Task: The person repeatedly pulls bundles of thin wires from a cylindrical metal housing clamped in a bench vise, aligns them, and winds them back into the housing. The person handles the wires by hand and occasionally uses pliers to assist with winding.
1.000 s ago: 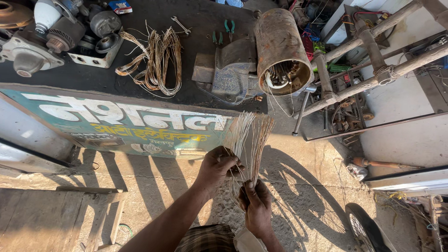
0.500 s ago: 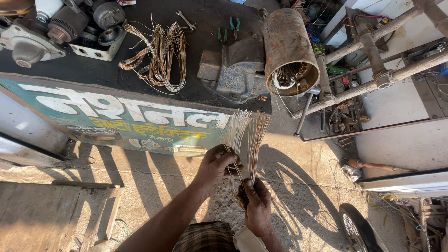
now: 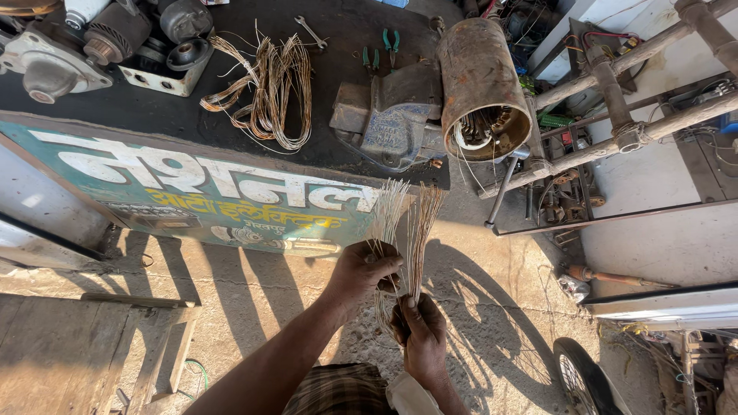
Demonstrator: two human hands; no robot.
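Wire bundle [image 3: 403, 230] fans upward out of both grips. Left hand [image 3: 361, 273] clenched on left half, right hand [image 3: 419, 334] clenched on lower ends just below. Bench [image 3: 184, 115] beyond, well apart. Risk: strands splay, tangle or slip if either grip loosens; stiff ends could prick fingers.

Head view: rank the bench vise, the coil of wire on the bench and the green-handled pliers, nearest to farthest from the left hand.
1. Bench vise: at the bench's front edge, just above the left hand.
2. Coil of wire: mid-bench, up and to the left.
3. Green-handled pliers: at the back of the bench, behind the vise.

The coil and the pliers are fairly close in rank.
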